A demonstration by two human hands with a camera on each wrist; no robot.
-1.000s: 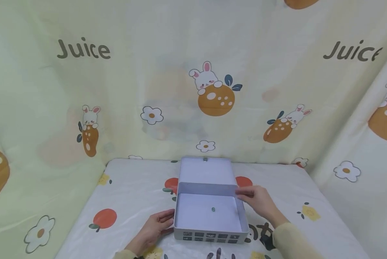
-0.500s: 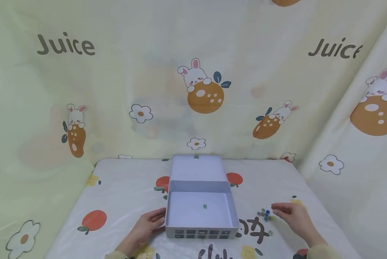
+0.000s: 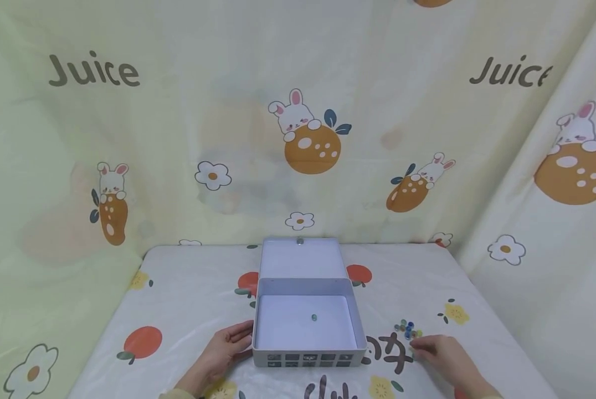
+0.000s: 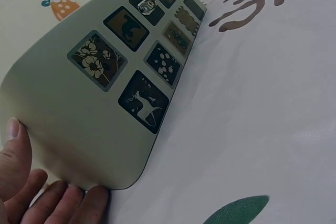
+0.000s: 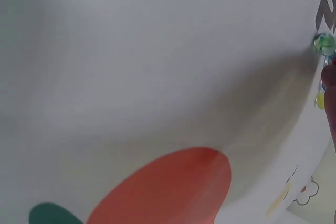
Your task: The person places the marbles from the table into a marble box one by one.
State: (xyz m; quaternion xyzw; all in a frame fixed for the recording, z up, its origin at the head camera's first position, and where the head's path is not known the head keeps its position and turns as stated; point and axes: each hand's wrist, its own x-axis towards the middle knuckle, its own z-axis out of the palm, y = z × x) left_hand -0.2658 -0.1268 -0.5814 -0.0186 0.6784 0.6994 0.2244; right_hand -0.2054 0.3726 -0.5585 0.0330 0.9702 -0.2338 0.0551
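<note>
A pale box [image 3: 310, 359] with its lid [image 3: 300, 259] folded back lies on the table, small dark pictures along its front. One green marble [image 3: 314, 317] is inside it, on the white floor. My left hand [image 3: 225, 348] rests against the box's left side; the left wrist view has its fingers [image 4: 50, 203] along the corner. Right of the box, my right hand [image 3: 442, 357] reaches down to the cloth beside a cluster of glass marbles [image 3: 407, 329]. In the right wrist view a green marble [image 5: 324, 44] sits right by a fingertip [image 5: 329, 76].
A white cloth [image 3: 198, 299] printed with fruit and lettering covers the table. Behind it hangs a pale curtain [image 3: 238, 111] with rabbits and "Juice" on it, and another curtain panel [image 3: 542, 266] closes the right side.
My right hand has moved from the box's right edge out to the right, then down and slightly left beside the marbles. My left hand has stayed at the box. The view has shifted right.
</note>
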